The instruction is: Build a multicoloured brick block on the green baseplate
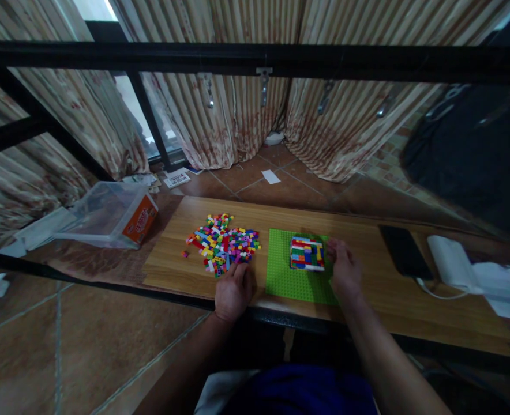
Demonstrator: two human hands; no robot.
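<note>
A pile of loose, many-coloured toy building bricks lies on the wooden board. My left hand rests at the pile's near edge with its fingers curled down; what is under the fingertips is hidden. To the right of the pile lies a green studded baseplate. On it stands a low, roughly square structure of mixed-colour bricks. My right hand is over the baseplate's right edge, just beside the structure. Its fingers are drawn together, and anything between them is too small to make out.
A clear plastic box with an orange label stands at the left. On the right lie a black phone, a white power bank with a cable, and white paper. A black metal bar crosses beyond the board, before striped curtains.
</note>
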